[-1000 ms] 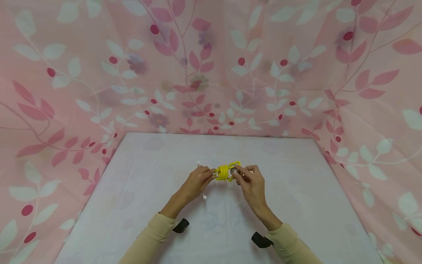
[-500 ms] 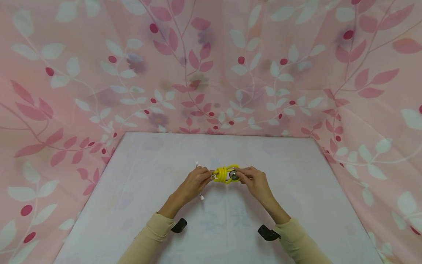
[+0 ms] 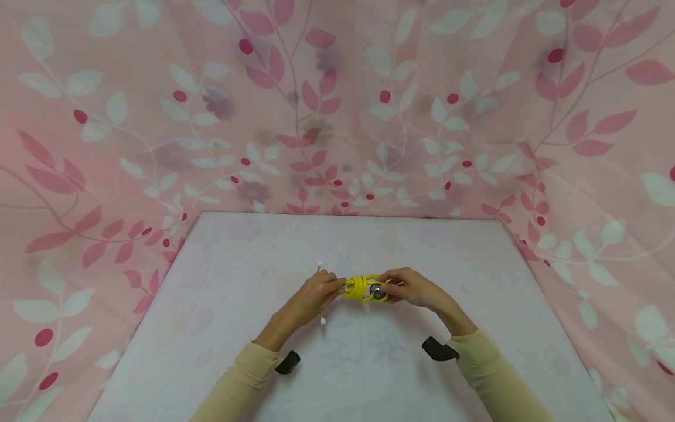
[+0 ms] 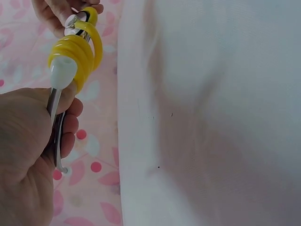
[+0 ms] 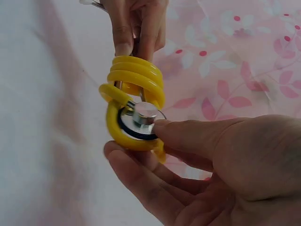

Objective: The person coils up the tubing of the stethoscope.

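Observation:
A stethoscope with yellow tubing [image 3: 358, 287] is held above the table between both hands. Its tubing is wound in several coils around the metal stems. The left hand [image 3: 315, 295] grips the metal ear tubes [image 4: 53, 106] at the left end; a white ear tip [image 4: 63, 71] sticks out past the hand. At the other end, the thumb of the right hand [image 3: 413, 288] presses on the chest piece [image 5: 146, 113], with fingers under the yellow loop around it. The chest piece is round and silvery with a dark rim. The left palm hides part of the ear tubes.
A white cloth covers the table [image 3: 253, 246]. Pink leaf-patterned fabric [image 3: 337, 117] hangs behind and at both sides. A black device [image 3: 440, 349] sits at the right wrist and another black device [image 3: 287, 362] at the left.
The right wrist and forearm have swung outward to the right, while the fingers stay at the chest piece. The chest-piece end has dropped slightly. The left hand has barely moved.

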`<state>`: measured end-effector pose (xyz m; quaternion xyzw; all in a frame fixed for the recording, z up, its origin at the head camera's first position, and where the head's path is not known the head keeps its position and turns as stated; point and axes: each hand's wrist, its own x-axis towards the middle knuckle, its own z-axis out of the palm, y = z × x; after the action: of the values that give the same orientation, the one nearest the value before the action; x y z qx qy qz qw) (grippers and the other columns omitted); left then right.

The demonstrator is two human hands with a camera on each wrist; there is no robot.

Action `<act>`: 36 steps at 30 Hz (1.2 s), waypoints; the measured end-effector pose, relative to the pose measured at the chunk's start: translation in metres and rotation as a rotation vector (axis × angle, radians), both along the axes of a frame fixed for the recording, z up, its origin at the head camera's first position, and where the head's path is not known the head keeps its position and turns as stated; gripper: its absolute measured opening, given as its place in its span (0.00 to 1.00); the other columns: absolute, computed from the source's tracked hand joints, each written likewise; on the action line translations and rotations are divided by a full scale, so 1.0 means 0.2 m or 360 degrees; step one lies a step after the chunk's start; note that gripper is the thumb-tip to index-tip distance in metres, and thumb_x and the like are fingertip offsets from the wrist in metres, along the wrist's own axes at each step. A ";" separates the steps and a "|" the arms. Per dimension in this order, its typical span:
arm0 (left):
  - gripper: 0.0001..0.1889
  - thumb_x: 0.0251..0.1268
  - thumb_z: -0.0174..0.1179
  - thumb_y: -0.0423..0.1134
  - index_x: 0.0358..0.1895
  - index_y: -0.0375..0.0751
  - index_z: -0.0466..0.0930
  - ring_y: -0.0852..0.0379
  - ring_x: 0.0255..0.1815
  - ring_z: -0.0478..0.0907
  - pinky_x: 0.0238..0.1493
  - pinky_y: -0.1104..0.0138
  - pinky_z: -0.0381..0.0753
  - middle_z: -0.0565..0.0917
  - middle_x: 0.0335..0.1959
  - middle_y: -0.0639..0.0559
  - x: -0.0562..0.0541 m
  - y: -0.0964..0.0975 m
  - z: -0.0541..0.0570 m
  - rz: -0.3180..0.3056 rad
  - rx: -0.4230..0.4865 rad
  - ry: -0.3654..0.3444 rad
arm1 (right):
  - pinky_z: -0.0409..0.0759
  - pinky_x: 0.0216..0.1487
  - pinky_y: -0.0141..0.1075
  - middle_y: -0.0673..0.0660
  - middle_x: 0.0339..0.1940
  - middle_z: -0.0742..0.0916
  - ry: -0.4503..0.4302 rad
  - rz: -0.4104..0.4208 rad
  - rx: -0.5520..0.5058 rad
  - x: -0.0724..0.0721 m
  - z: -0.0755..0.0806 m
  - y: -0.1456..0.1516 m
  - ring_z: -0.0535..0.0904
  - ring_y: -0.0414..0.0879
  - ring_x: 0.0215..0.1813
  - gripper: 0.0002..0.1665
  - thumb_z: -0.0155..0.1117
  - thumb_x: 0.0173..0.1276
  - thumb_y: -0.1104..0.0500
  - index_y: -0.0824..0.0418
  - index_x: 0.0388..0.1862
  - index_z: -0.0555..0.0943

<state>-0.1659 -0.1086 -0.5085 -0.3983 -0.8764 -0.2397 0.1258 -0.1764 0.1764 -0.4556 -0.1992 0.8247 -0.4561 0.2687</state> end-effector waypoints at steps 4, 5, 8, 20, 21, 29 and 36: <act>0.16 0.59 0.69 0.34 0.52 0.40 0.85 0.60 0.37 0.74 0.41 0.70 0.80 0.84 0.38 0.54 0.00 0.01 -0.01 -0.0011 -0.0015 0.0041 | 0.84 0.48 0.52 0.70 0.46 0.86 -0.0029 -0.0006 -0.0008 -0.01 0.00 0.01 0.86 0.59 0.42 0.17 0.60 0.72 0.63 0.73 0.55 0.79; 0.16 0.59 0.69 0.34 0.52 0.40 0.85 0.60 0.37 0.74 0.40 0.70 0.79 0.84 0.38 0.54 0.00 0.01 -0.02 -0.0014 -0.0012 0.0050 | 0.84 0.48 0.52 0.69 0.46 0.86 -0.0022 -0.0010 -0.0003 -0.02 -0.01 0.01 0.86 0.57 0.42 0.17 0.61 0.72 0.63 0.73 0.54 0.79; 0.16 0.59 0.69 0.34 0.51 0.40 0.85 0.60 0.37 0.74 0.40 0.69 0.79 0.84 0.37 0.54 -0.01 0.02 -0.02 -0.0018 -0.0005 0.0064 | 0.85 0.46 0.51 0.67 0.44 0.87 0.0037 -0.0025 0.0021 -0.02 -0.01 0.00 0.86 0.53 0.39 0.17 0.63 0.70 0.64 0.73 0.53 0.80; 0.15 0.60 0.68 0.34 0.51 0.38 0.85 0.59 0.37 0.75 0.40 0.69 0.79 0.83 0.36 0.52 -0.03 0.02 -0.06 -0.0015 0.0010 0.0052 | 0.85 0.34 0.44 0.59 0.30 0.86 0.0245 -0.0335 0.0221 -0.02 -0.06 -0.06 0.87 0.58 0.32 0.14 0.69 0.65 0.63 0.70 0.47 0.83; 0.15 0.60 0.68 0.34 0.51 0.39 0.85 0.59 0.37 0.75 0.40 0.69 0.79 0.84 0.36 0.53 -0.03 0.02 -0.06 -0.0011 0.0006 0.0044 | 0.85 0.33 0.42 0.58 0.30 0.86 0.0249 -0.0352 0.0237 -0.02 -0.07 -0.06 0.87 0.56 0.32 0.14 0.69 0.64 0.63 0.69 0.46 0.83; 0.14 0.62 0.67 0.34 0.52 0.39 0.85 0.60 0.38 0.75 0.41 0.70 0.80 0.84 0.38 0.54 -0.04 0.02 -0.08 0.0005 0.0058 -0.0091 | 0.81 0.25 0.31 0.56 0.29 0.86 0.0416 -0.0469 0.0245 0.01 -0.09 -0.11 0.84 0.43 0.26 0.10 0.68 0.63 0.64 0.66 0.43 0.84; 0.12 0.63 0.66 0.34 0.49 0.37 0.85 0.60 0.36 0.74 0.38 0.69 0.79 0.83 0.35 0.53 -0.04 0.01 -0.07 0.0070 0.0116 -0.0194 | 0.83 0.28 0.30 0.56 0.35 0.89 0.0770 -0.0542 0.0212 0.05 -0.14 -0.14 0.85 0.42 0.31 0.08 0.69 0.65 0.62 0.57 0.41 0.79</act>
<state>-0.1736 -0.1060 -0.5223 -0.3588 -0.8817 -0.2924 0.0917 -0.1660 0.1493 -0.4833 -0.1427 0.9144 -0.3789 -0.0034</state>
